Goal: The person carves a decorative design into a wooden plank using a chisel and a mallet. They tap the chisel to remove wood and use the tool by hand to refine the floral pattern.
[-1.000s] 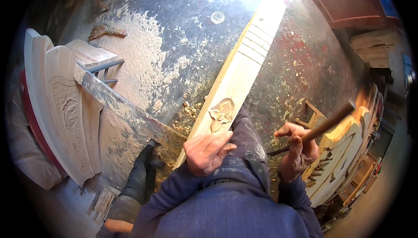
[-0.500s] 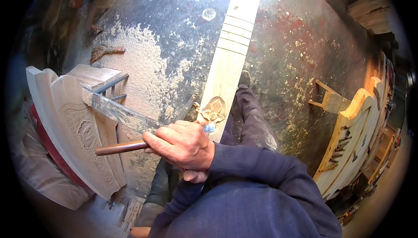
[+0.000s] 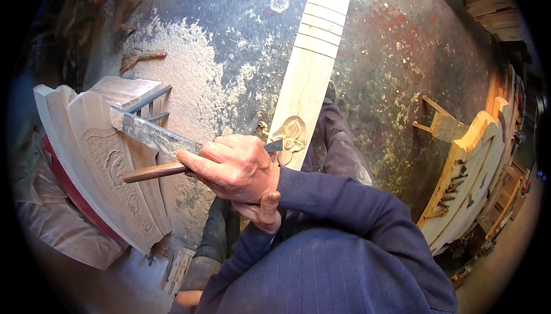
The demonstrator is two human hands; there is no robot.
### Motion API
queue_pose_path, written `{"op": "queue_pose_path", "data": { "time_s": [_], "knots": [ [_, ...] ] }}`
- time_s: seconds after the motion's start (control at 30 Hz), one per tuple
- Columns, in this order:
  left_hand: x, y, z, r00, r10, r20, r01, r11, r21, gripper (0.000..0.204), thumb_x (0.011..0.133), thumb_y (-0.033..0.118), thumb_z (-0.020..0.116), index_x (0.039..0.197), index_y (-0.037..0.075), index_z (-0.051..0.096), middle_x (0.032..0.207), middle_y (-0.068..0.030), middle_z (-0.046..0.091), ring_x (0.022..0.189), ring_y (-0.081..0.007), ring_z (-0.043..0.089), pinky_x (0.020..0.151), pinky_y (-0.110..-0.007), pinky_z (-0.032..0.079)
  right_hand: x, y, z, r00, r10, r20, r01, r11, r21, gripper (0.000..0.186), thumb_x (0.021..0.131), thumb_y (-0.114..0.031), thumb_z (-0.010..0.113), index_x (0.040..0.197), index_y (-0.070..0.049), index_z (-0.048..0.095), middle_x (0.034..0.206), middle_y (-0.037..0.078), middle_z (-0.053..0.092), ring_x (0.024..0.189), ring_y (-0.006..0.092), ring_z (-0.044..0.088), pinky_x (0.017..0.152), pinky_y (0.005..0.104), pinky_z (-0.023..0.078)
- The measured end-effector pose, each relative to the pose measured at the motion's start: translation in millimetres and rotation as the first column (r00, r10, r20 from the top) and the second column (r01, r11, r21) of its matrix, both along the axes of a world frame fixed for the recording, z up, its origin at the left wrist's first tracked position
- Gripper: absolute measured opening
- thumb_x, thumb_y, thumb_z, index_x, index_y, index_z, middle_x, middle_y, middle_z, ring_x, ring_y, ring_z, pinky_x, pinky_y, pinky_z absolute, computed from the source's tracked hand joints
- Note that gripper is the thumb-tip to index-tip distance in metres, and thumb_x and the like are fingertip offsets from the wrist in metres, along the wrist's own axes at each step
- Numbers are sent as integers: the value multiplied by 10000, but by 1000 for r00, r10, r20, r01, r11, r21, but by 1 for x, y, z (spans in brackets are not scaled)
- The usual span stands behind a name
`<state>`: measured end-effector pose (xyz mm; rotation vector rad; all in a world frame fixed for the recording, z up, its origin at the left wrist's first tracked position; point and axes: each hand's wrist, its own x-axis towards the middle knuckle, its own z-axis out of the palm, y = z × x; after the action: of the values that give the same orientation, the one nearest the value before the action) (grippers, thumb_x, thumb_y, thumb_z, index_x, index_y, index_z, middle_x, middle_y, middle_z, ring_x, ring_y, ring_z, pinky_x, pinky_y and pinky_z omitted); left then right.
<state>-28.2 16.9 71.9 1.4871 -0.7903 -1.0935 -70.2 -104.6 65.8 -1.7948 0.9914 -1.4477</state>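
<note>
My right hand (image 3: 238, 165) is closed around a chisel, whose brown wooden handle (image 3: 154, 171) sticks out to the left. The flat steel blade (image 3: 274, 146) emerges on the other side and reaches the left edge of a carved flower (image 3: 293, 136). That flower stands in relief near the close end of a long pale wooden board (image 3: 304, 78), which has several dark lines cut across it farther off. Beneath my right hand is my left hand (image 3: 263, 212). Its thumb shows against the right wrist, while its fingers are hidden.
Left stands a carved wooden panel (image 3: 109, 165) beside a dusty plank (image 3: 155, 132). Sawdust (image 3: 183, 67) and a brush-like thing (image 3: 140, 58) lie on the dark floor. At right, several small tools rest on a pale wooden piece (image 3: 459, 185), near a small wooden stool (image 3: 442, 126).
The chisel blade has moved up to the flower's left edge and turned from bright to dark. My right hand has shifted up and left; more of my left thumb shows.
</note>
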Motion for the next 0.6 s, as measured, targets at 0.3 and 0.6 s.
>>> {"op": "queue_pose_path", "data": {
  "time_s": [0.3, 0.6],
  "knots": [
    [-1, 3, -9, 999, 19, -40, -20, 999, -39, 1179, 899, 419, 915, 1697, -89, 210, 1547, -246, 522, 1415, -303, 570, 1212, -444, 441, -1, -2, -2, 999, -47, -6, 47, 999, -2, 431, 843, -201, 875, 1244, -72, 786, 708, 14, 551, 561, 191, 596, 500, 358, 477],
    [-2, -1, -5, 1000, 0, 18, 0, 1000, -7, 1211, 889, 548, 919, 1673, -98, 260, 1524, -236, 554, 1394, -278, 590, 1190, -417, 460, -3, -2, -1, 999, -36, 12, 36, 999, 16, 446, 843, -219, 881, 1256, -80, 788, 722, 10, 579, 565, 188, 605, 501, 353, 482]
  ]
}}
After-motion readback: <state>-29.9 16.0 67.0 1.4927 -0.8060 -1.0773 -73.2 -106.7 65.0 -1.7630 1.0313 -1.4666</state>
